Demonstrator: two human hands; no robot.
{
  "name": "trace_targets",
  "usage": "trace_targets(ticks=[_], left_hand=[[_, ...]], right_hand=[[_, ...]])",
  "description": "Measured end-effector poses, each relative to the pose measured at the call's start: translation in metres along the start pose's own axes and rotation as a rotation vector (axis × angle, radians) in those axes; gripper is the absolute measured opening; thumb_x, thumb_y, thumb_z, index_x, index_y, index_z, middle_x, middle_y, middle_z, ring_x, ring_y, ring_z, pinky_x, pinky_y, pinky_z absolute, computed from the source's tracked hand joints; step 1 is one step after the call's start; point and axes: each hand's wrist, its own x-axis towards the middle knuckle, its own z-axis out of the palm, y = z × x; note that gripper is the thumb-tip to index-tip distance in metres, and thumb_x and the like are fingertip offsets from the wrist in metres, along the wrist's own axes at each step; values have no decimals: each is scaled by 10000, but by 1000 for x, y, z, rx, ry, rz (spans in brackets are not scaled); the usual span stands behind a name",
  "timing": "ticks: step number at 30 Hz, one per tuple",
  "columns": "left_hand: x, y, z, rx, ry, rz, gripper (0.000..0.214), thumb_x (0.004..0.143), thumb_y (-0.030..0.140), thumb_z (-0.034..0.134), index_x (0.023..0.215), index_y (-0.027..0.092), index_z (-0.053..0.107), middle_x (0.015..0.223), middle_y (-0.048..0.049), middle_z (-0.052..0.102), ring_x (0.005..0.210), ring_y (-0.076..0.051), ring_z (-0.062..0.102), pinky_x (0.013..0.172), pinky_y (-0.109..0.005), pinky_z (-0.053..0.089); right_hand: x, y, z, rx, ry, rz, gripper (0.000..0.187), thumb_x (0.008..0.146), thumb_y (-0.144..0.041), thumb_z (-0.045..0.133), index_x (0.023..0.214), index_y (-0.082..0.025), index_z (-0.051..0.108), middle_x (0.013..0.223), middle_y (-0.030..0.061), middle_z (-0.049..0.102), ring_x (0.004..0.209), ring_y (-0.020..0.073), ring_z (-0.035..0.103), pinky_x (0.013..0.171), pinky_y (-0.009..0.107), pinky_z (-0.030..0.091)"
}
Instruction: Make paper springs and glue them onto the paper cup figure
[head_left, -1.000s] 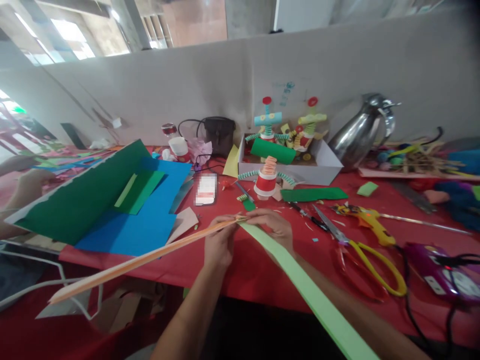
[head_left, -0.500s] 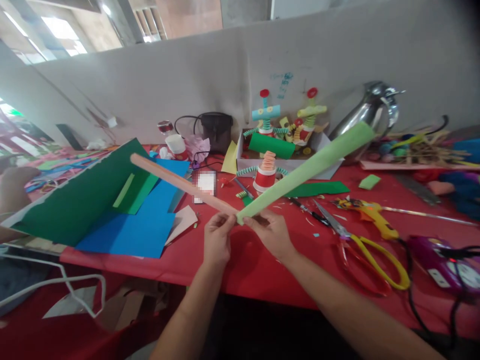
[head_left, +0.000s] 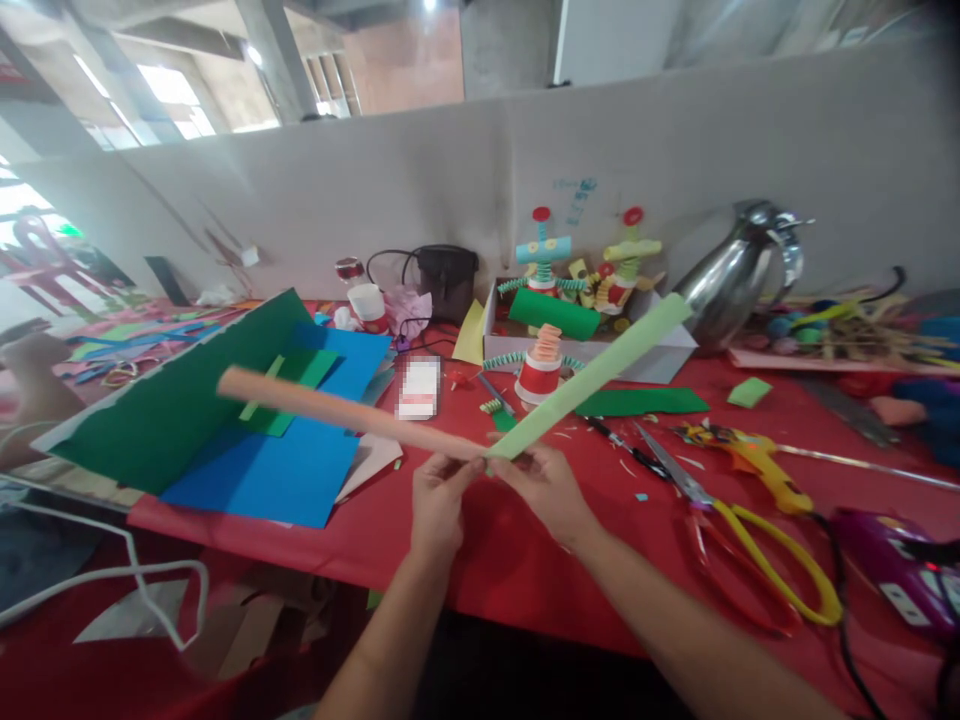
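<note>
My left hand pinches the near end of a long orange paper strip that points away to the left, above the blue and green paper. My right hand pinches the near end of a light green paper strip that rises to the right toward the white box. The two strip ends meet between my fingertips, just above the red tablecloth. Both hands are closed on their strips.
Green card and blue card lie at left. A phone, a red paper-cup figure, a white box of paper figures and a steel jug stand behind. Yellow-handled scissors and a glue gun lie at right.
A second ago both strips hung down toward me; they have been swung up and away, orange to the left, green to the right. Since half a second ago both have tilted slightly lower.
</note>
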Motion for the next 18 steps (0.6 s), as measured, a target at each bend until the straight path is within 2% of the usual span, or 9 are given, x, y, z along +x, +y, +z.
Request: trace_targets(ticks=[4,8,11,14,18], left_hand=[[1,1,-3,31,33,-31,137,569,194,846,651,173,738,656,-12,716,637,-129,629,673,-242,496],[3,3,-1,93,77,-27,156,545,187,852,562,160,699,551,13,663,543,-95,574,580,-205,461],[5,4,1,49,60,-59,152,562,196,856,648,158,736,626,0,706,587,-103,612,610,-205,485],[6,5,1,-39,-17,-180,240,564,207,867,776,153,771,745,-40,753,680,-138,673,692,-234,529],[10,4,-4,-84,-49,-257,265,552,201,880,787,138,777,771,-66,761,715,-156,694,742,-252,553]], right_hand=[[0,2,1,-111,17,-3,219,785,-384,695,701,-185,726,685,30,706,692,210,645,652,302,498],[3,4,3,16,38,37,144,718,-342,750,707,-199,737,707,13,728,702,209,660,668,303,510],[5,4,4,176,89,98,149,667,-330,787,725,-197,753,717,14,742,696,200,668,694,313,524],[8,3,2,260,146,188,172,607,-324,822,672,-180,754,655,19,728,636,176,647,661,303,520],[11,2,-1,356,119,368,208,542,-294,849,677,-161,764,682,30,735,639,146,641,636,266,516]])
